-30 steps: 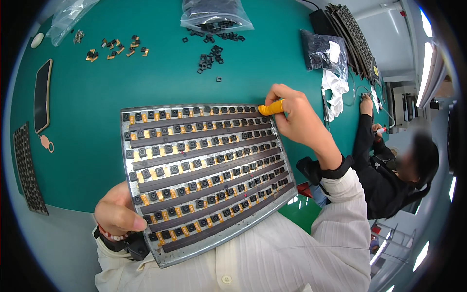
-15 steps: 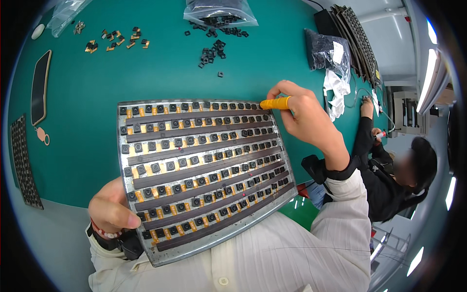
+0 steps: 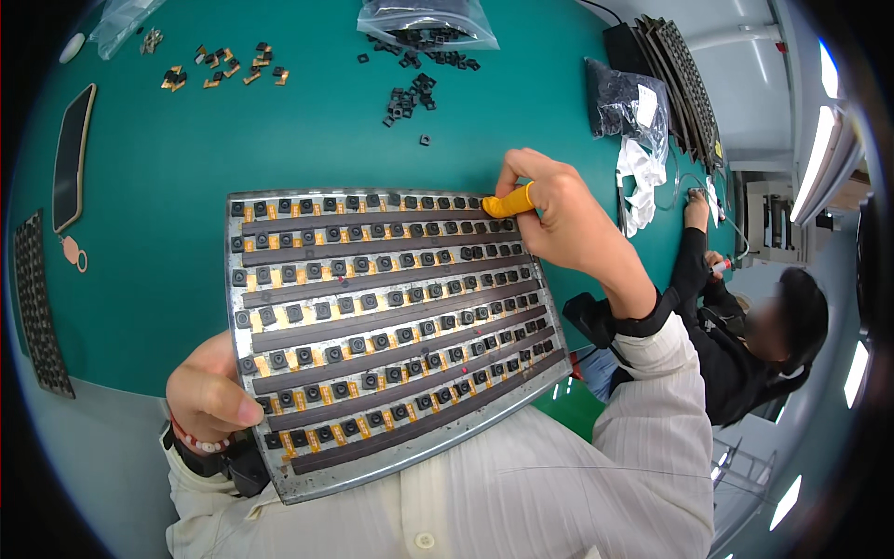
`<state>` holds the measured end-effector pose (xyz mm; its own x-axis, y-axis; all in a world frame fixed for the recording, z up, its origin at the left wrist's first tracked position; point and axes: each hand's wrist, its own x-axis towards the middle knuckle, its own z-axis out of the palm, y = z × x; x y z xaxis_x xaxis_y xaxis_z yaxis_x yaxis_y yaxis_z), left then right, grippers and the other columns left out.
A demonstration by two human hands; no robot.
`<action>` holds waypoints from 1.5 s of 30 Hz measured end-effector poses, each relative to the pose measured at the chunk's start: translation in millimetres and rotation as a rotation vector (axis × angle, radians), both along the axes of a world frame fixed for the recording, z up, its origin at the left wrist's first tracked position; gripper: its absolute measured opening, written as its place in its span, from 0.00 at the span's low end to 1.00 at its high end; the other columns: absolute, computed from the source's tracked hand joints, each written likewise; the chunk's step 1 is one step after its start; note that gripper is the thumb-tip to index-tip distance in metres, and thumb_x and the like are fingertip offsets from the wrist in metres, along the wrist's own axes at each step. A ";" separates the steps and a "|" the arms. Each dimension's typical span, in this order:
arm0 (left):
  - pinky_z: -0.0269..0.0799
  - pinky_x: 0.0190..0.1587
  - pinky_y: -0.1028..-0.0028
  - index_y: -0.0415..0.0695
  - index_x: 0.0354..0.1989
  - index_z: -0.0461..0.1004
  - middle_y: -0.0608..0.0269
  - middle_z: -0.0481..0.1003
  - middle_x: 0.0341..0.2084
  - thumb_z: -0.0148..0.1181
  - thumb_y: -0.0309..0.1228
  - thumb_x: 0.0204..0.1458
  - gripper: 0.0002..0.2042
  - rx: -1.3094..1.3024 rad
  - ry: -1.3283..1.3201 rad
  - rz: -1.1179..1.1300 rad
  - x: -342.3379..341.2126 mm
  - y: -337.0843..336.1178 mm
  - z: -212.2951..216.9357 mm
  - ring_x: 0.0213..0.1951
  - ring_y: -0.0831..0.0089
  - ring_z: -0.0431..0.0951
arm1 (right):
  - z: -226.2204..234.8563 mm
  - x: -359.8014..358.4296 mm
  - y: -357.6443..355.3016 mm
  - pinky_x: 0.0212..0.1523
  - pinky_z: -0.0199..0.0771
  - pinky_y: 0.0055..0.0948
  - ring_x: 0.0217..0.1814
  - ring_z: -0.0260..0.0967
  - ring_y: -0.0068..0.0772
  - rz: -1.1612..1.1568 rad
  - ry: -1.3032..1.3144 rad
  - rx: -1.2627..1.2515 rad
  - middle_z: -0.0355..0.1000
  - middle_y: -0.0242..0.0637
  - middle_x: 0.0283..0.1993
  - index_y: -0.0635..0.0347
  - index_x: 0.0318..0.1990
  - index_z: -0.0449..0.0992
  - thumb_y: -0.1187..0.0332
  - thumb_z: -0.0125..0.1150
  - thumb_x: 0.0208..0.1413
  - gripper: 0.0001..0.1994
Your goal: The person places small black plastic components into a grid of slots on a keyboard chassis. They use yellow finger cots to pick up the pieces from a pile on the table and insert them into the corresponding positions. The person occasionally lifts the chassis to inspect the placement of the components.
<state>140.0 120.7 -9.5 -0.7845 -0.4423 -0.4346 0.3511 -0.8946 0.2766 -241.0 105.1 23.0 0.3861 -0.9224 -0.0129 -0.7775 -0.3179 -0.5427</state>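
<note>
Worktop (image 3: 279, 121) — green surface, fills the upper left of the view; a broad open stretch lies between the tray and the loose parts along the far edge.

Metal tray (image 3: 391, 331) — large, grey, rectangular; its near corner is tilted toward the person's chest and overhangs the worktop's near edge, its far edge rests on the green surface. It carries rows of small dark square components set on orange strips, the rows parted by dark bars. Most seats look filled.

Left hand (image 3: 209, 396) — grip closed on the tray's near left edge, thumb on top, fingers beneath and hidden.

Right hand (image 3: 563, 219) — at the tray's far right corner, fingers pinching a short yellow tool (image 3: 507, 203) whose tip rests by the top row of components.

Clear plastic bag (image 3: 424, 19) — far edge of the worktop, holds dark small parts; more of the same lie loose just in front of it (image 3: 410, 93).

Second bag (image 3: 624, 102) — right side, dark contents, white paper below it.

Stacked dark trays (image 3: 684, 79) — upright at the far right edge.

Phone (image 3: 73, 154) — dark, flat, at the left edge, well apart from the tray.

Dark perforated strip (image 3: 37, 307) — on the left edge, below the phone.

Gold-coloured bits (image 3: 219, 74) — scattered far left.

Another person (image 3: 745, 317) sits to the right, beyond the worktop's edge.
</note>
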 end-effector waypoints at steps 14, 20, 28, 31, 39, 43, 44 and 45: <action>0.54 0.67 0.63 0.26 0.67 0.52 0.42 0.62 0.64 0.55 0.24 0.30 0.46 -0.089 0.041 -0.100 -7.9 -4.4 11.5 0.65 0.55 0.63 | 8.1 15.5 -1.4 0.26 0.65 0.33 0.29 0.68 0.40 0.008 0.019 -0.061 0.73 0.40 0.35 0.72 0.30 0.79 0.89 0.50 0.34 0.14; 0.55 0.66 0.63 0.27 0.67 0.52 0.43 0.63 0.64 0.57 0.25 0.33 0.45 -0.087 0.060 -0.097 -7.3 -4.9 5.8 0.64 0.56 0.64 | 3.1 22.0 -10.3 0.30 0.66 0.37 0.35 0.67 0.42 0.070 0.063 -0.041 0.68 0.42 0.32 0.73 0.29 0.78 0.89 0.49 0.31 0.15; 0.52 0.67 0.62 0.29 0.68 0.51 0.46 0.62 0.64 0.61 0.23 0.34 0.45 -0.121 -0.009 -0.209 -10.0 -6.5 17.4 0.65 0.58 0.61 | 19.8 13.0 -10.9 0.26 0.65 0.33 0.29 0.68 0.40 0.065 0.113 -0.002 0.73 0.40 0.36 0.70 0.32 0.81 0.88 0.52 0.35 0.15; 0.75 0.49 0.64 0.29 0.68 0.51 0.44 0.63 0.62 0.60 0.22 0.35 0.44 -0.100 -0.040 -0.215 -10.9 -6.6 19.7 0.60 0.56 0.68 | 25.4 16.1 -11.4 0.25 0.64 0.32 0.27 0.68 0.39 0.064 0.146 -0.046 0.74 0.40 0.38 0.69 0.34 0.82 0.88 0.52 0.35 0.17; 0.83 0.29 0.67 0.29 0.68 0.48 0.40 0.64 0.59 0.57 0.20 0.36 0.44 -0.032 -0.037 -0.208 -10.4 -9.6 22.4 0.50 0.55 0.77 | 8.4 27.5 -10.1 0.26 0.63 0.34 0.32 0.67 0.39 0.094 0.069 -0.062 0.71 0.40 0.35 0.70 0.31 0.81 0.89 0.49 0.32 0.17; 0.84 0.29 0.67 0.29 0.68 0.47 0.40 0.64 0.59 0.58 0.20 0.38 0.43 0.000 0.011 -0.176 -11.6 -8.9 17.8 0.48 0.55 0.79 | 9.5 29.0 -13.0 0.27 0.63 0.35 0.32 0.67 0.40 0.115 0.076 -0.040 0.70 0.40 0.34 0.71 0.30 0.80 0.89 0.48 0.31 0.16; 0.84 0.29 0.67 0.30 0.68 0.47 0.40 0.64 0.59 0.58 0.20 0.38 0.43 -0.009 0.016 -0.184 -12.2 -9.4 18.2 0.48 0.56 0.79 | 10.4 29.3 -13.6 0.27 0.63 0.34 0.31 0.67 0.41 0.120 0.078 -0.039 0.70 0.40 0.34 0.72 0.30 0.79 0.89 0.48 0.31 0.16; 0.84 0.30 0.67 0.30 0.68 0.47 0.40 0.64 0.60 0.58 0.19 0.39 0.42 -0.015 0.020 -0.190 -12.2 -9.0 17.7 0.48 0.56 0.78 | 11.8 29.8 -14.7 0.27 0.64 0.34 0.31 0.67 0.41 0.110 0.079 -0.010 0.71 0.40 0.34 0.72 0.30 0.80 0.89 0.48 0.32 0.16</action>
